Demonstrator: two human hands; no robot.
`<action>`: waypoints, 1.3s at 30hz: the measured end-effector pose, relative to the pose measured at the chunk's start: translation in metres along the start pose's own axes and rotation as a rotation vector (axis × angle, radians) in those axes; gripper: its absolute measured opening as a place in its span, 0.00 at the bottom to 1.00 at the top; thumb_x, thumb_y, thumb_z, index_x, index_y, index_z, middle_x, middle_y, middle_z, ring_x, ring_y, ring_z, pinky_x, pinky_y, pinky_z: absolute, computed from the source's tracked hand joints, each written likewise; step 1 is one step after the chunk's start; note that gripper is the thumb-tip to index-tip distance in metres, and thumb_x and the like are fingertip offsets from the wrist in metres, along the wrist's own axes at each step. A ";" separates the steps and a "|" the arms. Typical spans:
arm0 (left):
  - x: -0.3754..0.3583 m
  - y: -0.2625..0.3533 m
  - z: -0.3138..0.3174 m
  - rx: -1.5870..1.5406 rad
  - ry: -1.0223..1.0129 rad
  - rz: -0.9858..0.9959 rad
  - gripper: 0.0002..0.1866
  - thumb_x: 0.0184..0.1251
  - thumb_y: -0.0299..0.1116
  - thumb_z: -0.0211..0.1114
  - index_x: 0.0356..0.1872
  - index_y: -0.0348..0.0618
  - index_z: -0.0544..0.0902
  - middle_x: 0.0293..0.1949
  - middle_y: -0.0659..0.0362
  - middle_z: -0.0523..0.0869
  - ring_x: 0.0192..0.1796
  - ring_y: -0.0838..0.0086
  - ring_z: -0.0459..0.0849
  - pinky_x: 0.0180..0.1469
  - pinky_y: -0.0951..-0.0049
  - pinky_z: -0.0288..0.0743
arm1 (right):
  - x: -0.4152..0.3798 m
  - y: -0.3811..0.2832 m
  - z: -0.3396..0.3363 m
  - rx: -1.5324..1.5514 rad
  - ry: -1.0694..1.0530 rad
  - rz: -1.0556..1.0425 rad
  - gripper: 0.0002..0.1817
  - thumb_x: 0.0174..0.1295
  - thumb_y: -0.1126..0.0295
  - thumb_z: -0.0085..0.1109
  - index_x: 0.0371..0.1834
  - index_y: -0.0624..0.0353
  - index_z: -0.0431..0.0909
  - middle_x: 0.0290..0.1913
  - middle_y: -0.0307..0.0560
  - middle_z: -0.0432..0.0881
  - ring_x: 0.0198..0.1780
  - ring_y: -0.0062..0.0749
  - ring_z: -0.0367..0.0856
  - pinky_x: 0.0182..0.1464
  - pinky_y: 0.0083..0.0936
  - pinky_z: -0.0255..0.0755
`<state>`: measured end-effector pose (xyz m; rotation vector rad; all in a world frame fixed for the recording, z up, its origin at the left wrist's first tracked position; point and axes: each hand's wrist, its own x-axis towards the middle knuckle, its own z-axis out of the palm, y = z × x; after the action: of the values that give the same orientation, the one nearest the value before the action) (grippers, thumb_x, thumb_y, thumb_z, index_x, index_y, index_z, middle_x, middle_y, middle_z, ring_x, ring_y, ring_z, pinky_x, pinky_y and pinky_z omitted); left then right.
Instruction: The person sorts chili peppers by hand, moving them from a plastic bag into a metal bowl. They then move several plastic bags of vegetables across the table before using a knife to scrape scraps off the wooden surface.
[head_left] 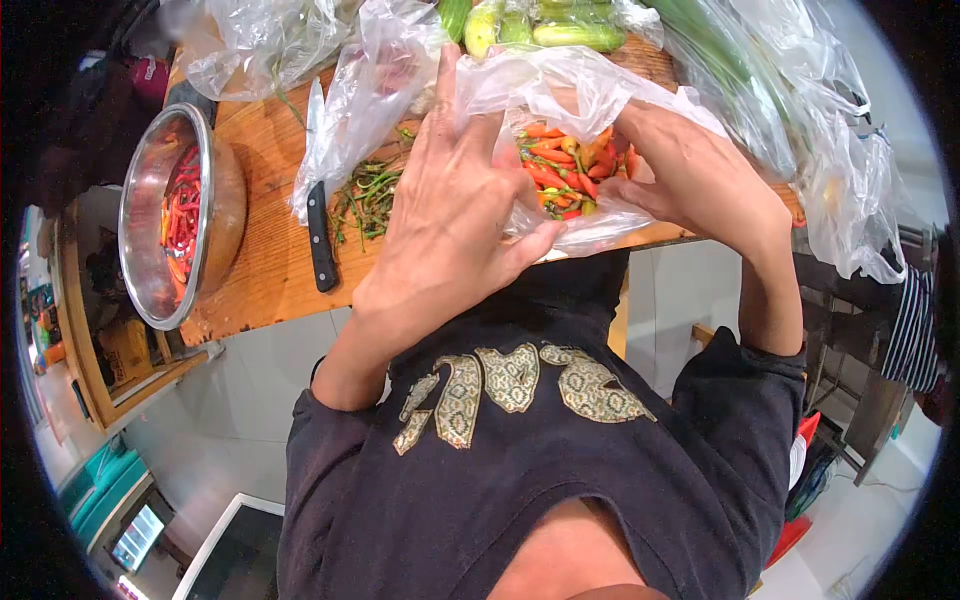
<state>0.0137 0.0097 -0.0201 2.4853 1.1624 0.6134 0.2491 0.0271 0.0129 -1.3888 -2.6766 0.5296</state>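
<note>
A clear plastic bag (pixel 600 232) of red and orange chillies (pixel 565 165) lies at the table's near edge, its mouth spread. My left hand (pixel 450 205) is over the bag's left side, index finger stretched out and thumb apart. From the right, my right hand (pixel 690 170) reaches over the bag; its thumb is by the chillies, and its fingers are partly covered by plastic. Green chilli stems (pixel 370 195) are heaped left of my left hand. Nearby lies a knife with a black handle (pixel 320 235), blade pointing away.
A metal bowl (pixel 228 190) with red chillies stands at the left edge of the wooden table (pixel 265 150). Cucumbers (pixel 575 37) in plastic lie at the back. Bagged long green leaves (pixel 730 70) are at the right, and another plastic bag (pixel 385 70) lies behind the stems.
</note>
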 end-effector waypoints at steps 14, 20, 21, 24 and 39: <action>0.000 -0.001 0.004 -0.023 0.000 0.055 0.19 0.47 0.41 0.78 0.27 0.31 0.87 0.63 0.37 0.71 0.78 0.39 0.48 0.74 0.47 0.55 | 0.000 -0.001 0.012 -0.061 0.054 0.022 0.28 0.52 0.65 0.70 0.55 0.60 0.70 0.47 0.53 0.82 0.54 0.50 0.80 0.54 0.40 0.74; -0.003 -0.002 0.005 -0.003 -0.008 0.038 0.19 0.46 0.41 0.78 0.28 0.32 0.87 0.63 0.37 0.72 0.78 0.39 0.49 0.74 0.47 0.55 | 0.000 -0.003 0.014 -0.019 0.021 -0.017 0.22 0.55 0.68 0.67 0.52 0.59 0.75 0.45 0.52 0.82 0.52 0.48 0.81 0.54 0.40 0.74; -0.003 -0.003 0.006 -0.006 -0.003 0.044 0.19 0.46 0.41 0.79 0.29 0.32 0.87 0.63 0.37 0.72 0.78 0.39 0.49 0.74 0.47 0.55 | 0.002 -0.005 0.011 -0.003 -0.019 -0.012 0.20 0.56 0.68 0.67 0.51 0.59 0.76 0.44 0.51 0.82 0.51 0.48 0.81 0.53 0.40 0.74; -0.003 -0.003 0.006 -0.029 -0.013 0.044 0.18 0.46 0.40 0.79 0.29 0.34 0.87 0.61 0.38 0.72 0.78 0.39 0.50 0.74 0.47 0.55 | 0.000 0.002 0.013 -0.001 0.025 -0.030 0.15 0.58 0.68 0.65 0.47 0.59 0.78 0.42 0.52 0.82 0.48 0.48 0.82 0.51 0.40 0.75; -0.004 -0.003 0.009 -0.058 0.085 0.035 0.37 0.45 0.38 0.79 0.58 0.40 0.73 0.51 0.48 0.80 0.60 0.48 0.76 0.68 0.50 0.64 | 0.009 -0.002 0.023 0.101 0.028 0.003 0.16 0.60 0.67 0.60 0.50 0.60 0.81 0.41 0.55 0.82 0.45 0.52 0.82 0.49 0.43 0.75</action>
<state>0.0141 0.0071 -0.0296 2.4567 1.1166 0.7581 0.2369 0.0276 -0.0087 -1.3637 -2.5871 0.6313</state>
